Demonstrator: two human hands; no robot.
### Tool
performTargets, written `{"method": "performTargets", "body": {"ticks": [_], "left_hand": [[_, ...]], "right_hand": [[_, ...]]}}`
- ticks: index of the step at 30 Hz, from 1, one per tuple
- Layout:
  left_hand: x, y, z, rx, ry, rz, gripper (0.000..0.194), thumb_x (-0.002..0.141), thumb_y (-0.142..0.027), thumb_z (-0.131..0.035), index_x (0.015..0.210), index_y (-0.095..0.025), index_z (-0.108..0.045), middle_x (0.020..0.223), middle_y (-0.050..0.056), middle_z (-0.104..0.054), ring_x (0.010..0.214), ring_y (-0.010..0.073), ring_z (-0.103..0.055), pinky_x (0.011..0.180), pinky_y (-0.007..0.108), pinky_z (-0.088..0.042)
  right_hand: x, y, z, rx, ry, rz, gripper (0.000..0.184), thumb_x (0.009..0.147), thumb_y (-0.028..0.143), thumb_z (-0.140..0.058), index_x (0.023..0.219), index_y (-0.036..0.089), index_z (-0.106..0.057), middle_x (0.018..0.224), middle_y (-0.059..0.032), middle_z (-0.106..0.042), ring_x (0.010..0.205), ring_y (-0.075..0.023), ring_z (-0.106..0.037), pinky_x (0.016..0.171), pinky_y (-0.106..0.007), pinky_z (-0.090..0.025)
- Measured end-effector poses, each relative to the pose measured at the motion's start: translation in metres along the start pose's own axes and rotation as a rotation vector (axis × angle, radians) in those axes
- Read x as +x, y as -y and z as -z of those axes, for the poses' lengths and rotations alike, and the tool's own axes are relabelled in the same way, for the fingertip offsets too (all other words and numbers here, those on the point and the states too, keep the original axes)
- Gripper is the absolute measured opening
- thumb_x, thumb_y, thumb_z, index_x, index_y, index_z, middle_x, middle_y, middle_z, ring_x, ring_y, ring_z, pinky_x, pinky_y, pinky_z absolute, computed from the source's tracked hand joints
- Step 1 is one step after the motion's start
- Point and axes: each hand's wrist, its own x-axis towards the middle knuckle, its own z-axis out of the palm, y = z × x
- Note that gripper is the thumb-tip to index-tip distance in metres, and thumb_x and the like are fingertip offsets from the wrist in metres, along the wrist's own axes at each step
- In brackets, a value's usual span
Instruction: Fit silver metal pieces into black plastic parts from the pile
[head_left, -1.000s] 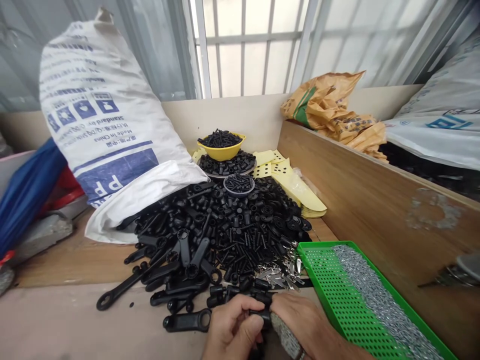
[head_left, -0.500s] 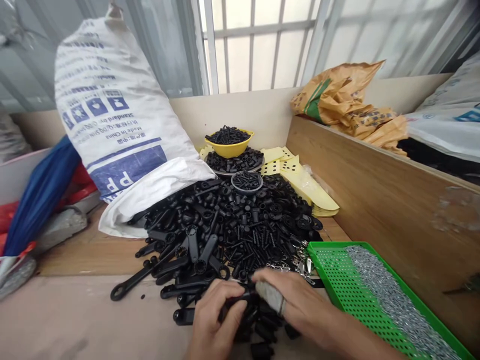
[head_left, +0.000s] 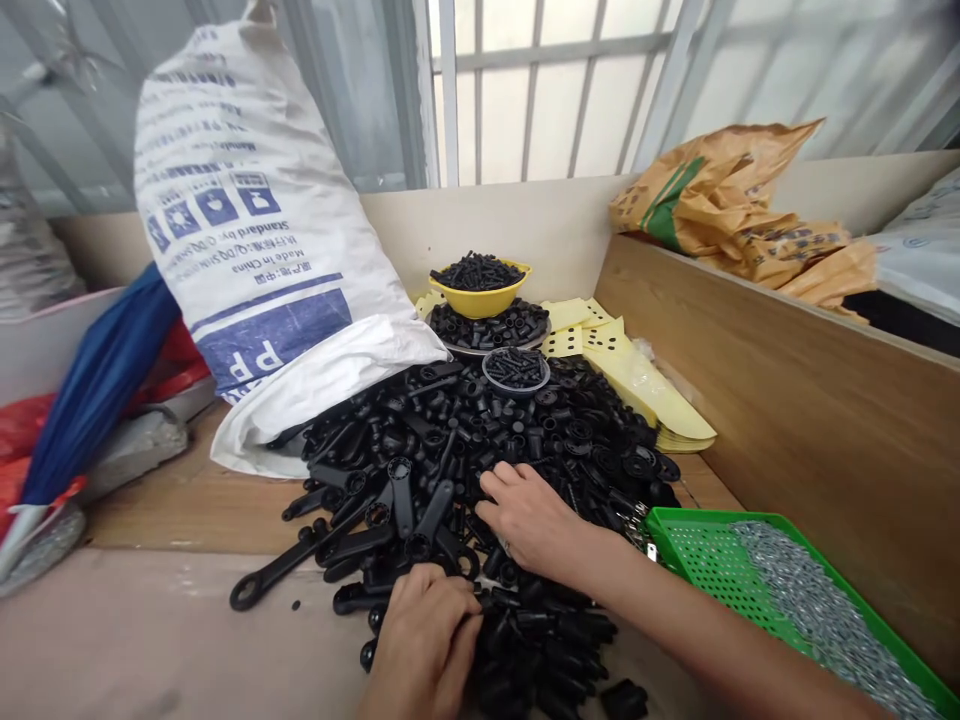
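A large pile of black plastic parts [head_left: 487, 450] covers the middle of the bench: long handle-like pieces with ring ends, short tubes and round caps. My right hand [head_left: 529, 520] rests palm down on the pile, its fingers curled into the small black pieces. My left hand [head_left: 424, 635] lies at the pile's near edge, fingers bent and pressed over a black part; what it holds is hidden under the fingers.
A white woven sack [head_left: 255, 250] leans at the left, spilling parts. Behind the pile stand a yellow bowl [head_left: 480, 298] and a small round tub [head_left: 515, 372] of black pieces, beside yellow sheets [head_left: 637, 380]. A green perforated tray [head_left: 697, 555] of silver pieces lies right, against a wooden board [head_left: 787, 380].
My right hand has left the left hand and reached forward onto the pile. The left hand stayed low at the near edge. The view has shifted a little to the left.
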Motion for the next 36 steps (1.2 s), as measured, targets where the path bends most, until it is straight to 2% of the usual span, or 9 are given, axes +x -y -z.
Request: {"method": "performTargets", "body": {"ticks": [3, 5, 7, 11, 16, 24, 30, 36], "left_hand": [[0.015, 0.002, 0.005, 0.049, 0.009, -0.013, 0.018, 0.088, -0.009, -0.044, 0.084, -0.018, -0.059, 0.082, 0.005, -0.067, 0.078, 0.0205, -0.055, 0.067, 0.032, -0.042], [0.030, 0.004, 0.004, 0.165, 0.074, -0.015, 0.018, 0.088, -0.009, -0.046, 0.085, -0.017, -0.062, 0.082, 0.005, -0.068, 0.080, 0.0216, -0.055, 0.068, 0.033, -0.042], [0.047, 0.005, 0.000, 0.359, 0.226, 0.029, 0.022, 0.088, -0.009, -0.047, 0.077, -0.018, -0.064, 0.075, 0.004, -0.066, 0.077, 0.0216, -0.055, 0.067, 0.033, -0.041], [0.071, 0.008, -0.011, 0.459, 0.270, 0.016, 0.024, 0.084, -0.004, -0.049, 0.069, -0.015, -0.065, 0.073, 0.008, -0.065, 0.077, 0.0242, -0.055, 0.065, 0.036, -0.039], [0.081, 0.009, -0.020, 0.533, 0.317, -0.006, 0.018, 0.077, -0.001, -0.054, 0.071, -0.011, -0.067, 0.074, 0.011, -0.065, 0.078, 0.0260, -0.053, 0.067, 0.038, -0.036], [0.090, 0.005, -0.023, 0.560, 0.333, -0.016, 0.023, 0.077, -0.002, -0.052, 0.063, -0.013, -0.065, 0.067, 0.011, -0.064, 0.074, 0.0258, -0.053, 0.067, 0.039, -0.036], [0.084, 0.006, -0.005, 0.500, 0.282, -0.024, 0.016, 0.077, -0.005, -0.050, 0.072, -0.014, -0.062, 0.075, 0.011, -0.065, 0.080, 0.0273, -0.053, 0.070, 0.039, -0.041], [0.068, 0.018, 0.025, 0.342, 0.203, 0.056, 0.016, 0.074, -0.003, -0.052, 0.071, -0.018, -0.056, 0.070, 0.002, -0.061, 0.073, 0.0210, -0.057, 0.061, 0.029, -0.047]], "right_hand": [[0.002, -0.002, -0.003, -0.045, -0.012, 0.001, 0.014, 0.080, 0.008, -0.053, 0.086, 0.016, -0.063, 0.094, -0.0096, -0.055, 0.093, -0.0256, -0.044, 0.074, -0.037, -0.036], [0.003, -0.002, -0.006, -0.067, -0.015, 0.013, 0.012, 0.081, 0.009, -0.053, 0.085, 0.016, -0.062, 0.094, -0.0097, -0.055, 0.093, -0.0257, -0.044, 0.075, -0.037, -0.035], [0.005, -0.002, -0.008, -0.082, -0.017, 0.032, 0.009, 0.081, 0.011, -0.054, 0.083, 0.016, -0.062, 0.093, -0.0096, -0.055, 0.091, -0.0253, -0.044, 0.075, -0.037, -0.035], [0.008, -0.003, -0.009, -0.098, -0.033, 0.044, 0.008, 0.082, 0.013, -0.054, 0.081, 0.014, -0.062, 0.092, -0.0104, -0.054, 0.091, -0.0254, -0.044, 0.078, -0.038, -0.035], [0.006, -0.008, -0.008, -0.077, -0.050, 0.047, 0.011, 0.083, 0.012, -0.051, 0.081, 0.015, -0.061, 0.093, -0.0096, -0.054, 0.090, -0.0244, -0.044, 0.080, -0.039, -0.034], [-0.001, -0.012, -0.004, -0.024, -0.048, 0.012, 0.011, 0.084, 0.013, -0.052, 0.086, 0.014, -0.063, 0.100, -0.0092, -0.055, 0.095, -0.0240, -0.043, 0.081, -0.038, -0.035], [-0.002, -0.010, -0.004, -0.012, -0.055, -0.026, 0.013, 0.083, 0.013, -0.052, 0.083, 0.014, -0.065, 0.104, -0.0103, -0.054, 0.099, -0.0257, -0.042, 0.084, -0.041, -0.035], [0.004, -0.007, -0.002, -0.003, -0.051, -0.006, 0.016, 0.081, 0.009, -0.051, 0.084, 0.013, -0.066, 0.105, -0.0105, -0.054, 0.100, -0.0260, -0.042, 0.089, -0.044, -0.033]]}}
